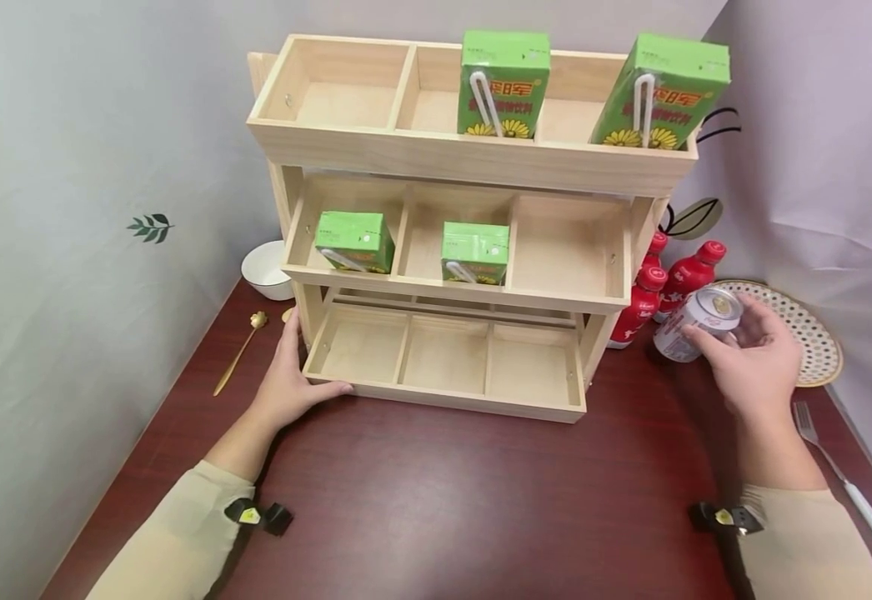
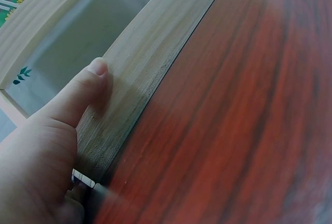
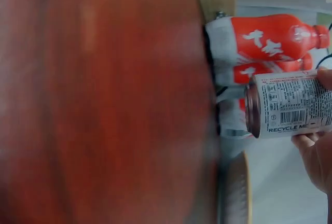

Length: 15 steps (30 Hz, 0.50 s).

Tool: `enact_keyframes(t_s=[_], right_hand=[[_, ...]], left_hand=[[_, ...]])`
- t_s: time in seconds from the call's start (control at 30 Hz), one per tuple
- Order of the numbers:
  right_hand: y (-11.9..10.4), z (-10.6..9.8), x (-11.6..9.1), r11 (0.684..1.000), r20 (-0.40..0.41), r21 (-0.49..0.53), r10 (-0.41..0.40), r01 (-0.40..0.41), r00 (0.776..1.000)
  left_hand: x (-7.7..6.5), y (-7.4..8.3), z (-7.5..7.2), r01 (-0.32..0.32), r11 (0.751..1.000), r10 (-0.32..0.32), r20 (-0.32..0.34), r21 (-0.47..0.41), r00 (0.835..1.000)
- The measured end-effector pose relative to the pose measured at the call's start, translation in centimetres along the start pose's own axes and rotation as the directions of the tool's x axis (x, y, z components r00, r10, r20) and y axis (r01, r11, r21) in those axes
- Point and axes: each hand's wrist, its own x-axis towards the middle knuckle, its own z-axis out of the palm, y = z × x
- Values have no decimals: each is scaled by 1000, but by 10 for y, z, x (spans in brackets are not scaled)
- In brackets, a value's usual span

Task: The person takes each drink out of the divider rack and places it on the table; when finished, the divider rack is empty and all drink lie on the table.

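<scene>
My right hand (image 1: 762,358) grips a silver soda can (image 1: 694,321) at the right of the shelf; in the right wrist view the can (image 3: 290,105) shows its printed back and base. My left hand (image 1: 293,375) holds the lower left corner of a three-tier wooden shelf (image 1: 443,400). Its thumb (image 2: 83,86) lies along the front board, the other fingers along the side, partly hidden. Green drink cartons with straws stand in the top tier, one upright (image 1: 507,100) and one tilted (image 1: 664,104). Two more cartons (image 1: 353,237) (image 1: 475,250) sit in the middle tier.
Several red bottles (image 1: 638,308) stand beside the shelf's right side, close to the can. A dotted plate (image 1: 819,342) and a fork (image 1: 841,475) lie at the right. Left of the shelf are a white bowl (image 1: 267,271) and a gold spoon (image 1: 239,358).
</scene>
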Motion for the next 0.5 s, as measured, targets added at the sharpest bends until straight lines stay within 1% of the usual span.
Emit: enact_keyframes(t_s=[0.07, 0.17, 0.23, 0.3, 0.37, 0.5], right_hand=[[4, -2, 1, 999, -7, -47, -2, 2, 1000], [9, -3, 3, 997, -13, -81, 9, -10, 1000], [12, -3, 4, 996, -13, -82, 24, -25, 1000], [14, -2, 6, 998, -16, -43, 41, -42, 999], [16, -2, 8, 998, -22, -26, 55, -56, 998], [21, -3, 11, 996, -41, -47, 79, -81, 996]], left_hand=[[0, -1, 0, 2, 1000, -2, 2, 0, 1000], [-1, -1, 0, 5, 1000, -5, 2, -1, 1000], [-2, -1, -1, 6, 1000, -6, -2, 0, 1000], [-2, -1, -1, -1, 1000, 1, -4, 3, 1000], [-1, -1, -1, -4, 1000, 4, -6, 3, 1000], [-1, -2, 0, -9, 1000, 9, -2, 6, 1000]])
